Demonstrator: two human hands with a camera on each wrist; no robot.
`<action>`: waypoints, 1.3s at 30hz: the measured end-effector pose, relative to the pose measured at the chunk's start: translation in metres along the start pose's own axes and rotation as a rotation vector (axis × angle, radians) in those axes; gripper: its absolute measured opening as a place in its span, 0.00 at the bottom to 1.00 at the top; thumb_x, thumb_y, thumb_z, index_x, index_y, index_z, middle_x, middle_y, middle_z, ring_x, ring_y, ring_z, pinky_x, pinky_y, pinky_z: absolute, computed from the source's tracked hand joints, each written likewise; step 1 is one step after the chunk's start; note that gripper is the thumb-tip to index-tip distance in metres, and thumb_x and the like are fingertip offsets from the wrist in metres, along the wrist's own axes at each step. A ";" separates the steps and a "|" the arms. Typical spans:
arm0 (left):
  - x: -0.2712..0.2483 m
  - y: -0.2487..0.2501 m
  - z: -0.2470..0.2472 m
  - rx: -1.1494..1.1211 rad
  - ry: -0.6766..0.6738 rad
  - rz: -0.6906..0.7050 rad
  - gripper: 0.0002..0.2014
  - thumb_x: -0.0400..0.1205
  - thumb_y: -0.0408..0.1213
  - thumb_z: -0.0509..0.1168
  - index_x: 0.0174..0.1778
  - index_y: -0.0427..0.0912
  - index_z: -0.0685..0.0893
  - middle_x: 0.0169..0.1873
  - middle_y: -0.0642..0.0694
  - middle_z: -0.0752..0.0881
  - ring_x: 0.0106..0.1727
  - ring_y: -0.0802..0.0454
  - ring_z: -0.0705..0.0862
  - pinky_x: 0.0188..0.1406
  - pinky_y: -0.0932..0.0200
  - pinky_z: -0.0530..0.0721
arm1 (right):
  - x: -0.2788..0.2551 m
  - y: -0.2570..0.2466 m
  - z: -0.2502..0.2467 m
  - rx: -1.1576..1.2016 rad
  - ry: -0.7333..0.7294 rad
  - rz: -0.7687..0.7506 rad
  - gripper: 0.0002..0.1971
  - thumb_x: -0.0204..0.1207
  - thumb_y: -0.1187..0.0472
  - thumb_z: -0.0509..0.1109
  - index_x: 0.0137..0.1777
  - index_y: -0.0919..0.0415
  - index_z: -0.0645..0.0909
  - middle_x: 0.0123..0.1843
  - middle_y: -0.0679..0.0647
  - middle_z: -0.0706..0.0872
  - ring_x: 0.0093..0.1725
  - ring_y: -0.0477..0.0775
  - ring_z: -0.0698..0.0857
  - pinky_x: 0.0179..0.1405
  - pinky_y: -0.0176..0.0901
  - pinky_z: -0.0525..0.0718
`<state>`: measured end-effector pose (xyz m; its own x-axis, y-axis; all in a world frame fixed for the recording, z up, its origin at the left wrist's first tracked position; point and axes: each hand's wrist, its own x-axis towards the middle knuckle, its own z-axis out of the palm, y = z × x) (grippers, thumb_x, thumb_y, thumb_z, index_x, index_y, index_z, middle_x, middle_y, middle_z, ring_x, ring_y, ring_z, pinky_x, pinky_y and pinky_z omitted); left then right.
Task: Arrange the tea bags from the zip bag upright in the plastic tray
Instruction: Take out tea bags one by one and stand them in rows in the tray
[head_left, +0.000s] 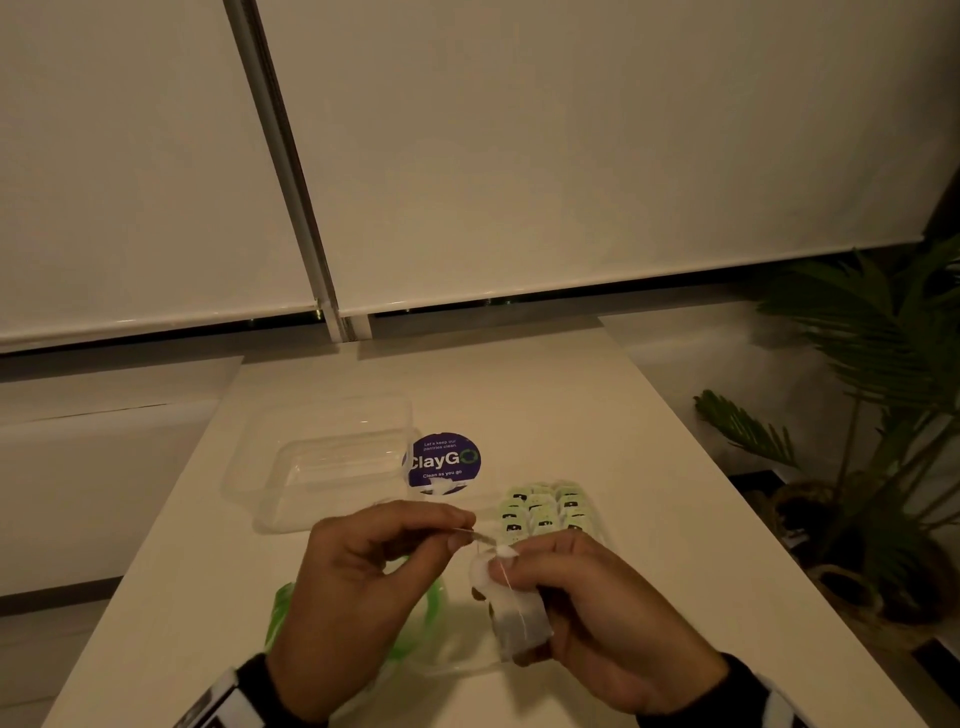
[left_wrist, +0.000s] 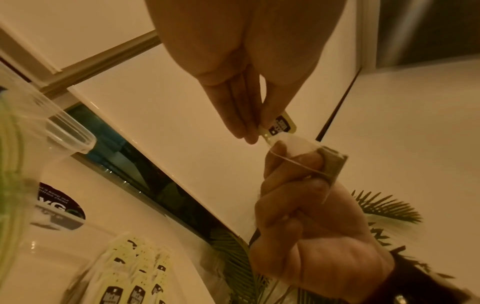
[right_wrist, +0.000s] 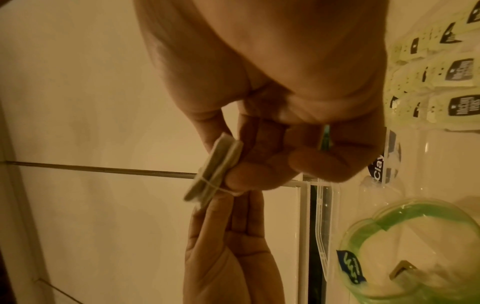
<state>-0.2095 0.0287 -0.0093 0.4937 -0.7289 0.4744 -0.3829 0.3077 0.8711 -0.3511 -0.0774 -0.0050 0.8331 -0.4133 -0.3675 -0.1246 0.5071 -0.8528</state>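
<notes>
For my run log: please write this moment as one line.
right hand: holds tea bag | left hand: pinches tag | tray: partly filled

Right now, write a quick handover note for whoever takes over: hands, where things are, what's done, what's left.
Left hand pinches the paper tag of a tea bag; right hand grips the bag itself, string wrapped round it, above the table.
Zip bag lies open under the hands.
Done: rows of tea bags stand in the clear tray on the right.
A second clear tray sits behind on the left, with nothing visible in it.
Left: stand the held bag in the tray; contents of the zip bag unclear.
</notes>
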 end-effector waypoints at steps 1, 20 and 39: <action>0.000 0.001 0.001 -0.003 0.005 -0.014 0.07 0.70 0.28 0.78 0.38 0.46 0.93 0.36 0.46 0.93 0.40 0.48 0.92 0.45 0.59 0.89 | -0.001 0.000 0.001 0.001 -0.001 0.005 0.12 0.57 0.60 0.77 0.38 0.67 0.84 0.32 0.59 0.79 0.25 0.53 0.77 0.26 0.40 0.69; -0.001 -0.002 -0.022 0.399 -0.220 0.438 0.05 0.74 0.33 0.70 0.38 0.40 0.92 0.49 0.54 0.91 0.50 0.60 0.90 0.49 0.66 0.86 | -0.002 -0.001 0.005 0.144 -0.064 0.049 0.04 0.63 0.64 0.72 0.37 0.60 0.86 0.34 0.59 0.84 0.26 0.56 0.78 0.25 0.40 0.71; -0.004 -0.011 -0.020 0.560 -0.392 0.524 0.17 0.84 0.36 0.55 0.52 0.46 0.91 0.59 0.53 0.86 0.59 0.62 0.83 0.56 0.69 0.81 | 0.002 0.002 0.002 0.101 0.042 0.038 0.14 0.77 0.53 0.64 0.43 0.57 0.91 0.40 0.59 0.87 0.29 0.56 0.81 0.28 0.42 0.71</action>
<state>-0.1915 0.0404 -0.0183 -0.1205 -0.7674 0.6298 -0.8657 0.3917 0.3117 -0.3484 -0.0761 -0.0065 0.8055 -0.4225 -0.4156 -0.0990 0.5954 -0.7973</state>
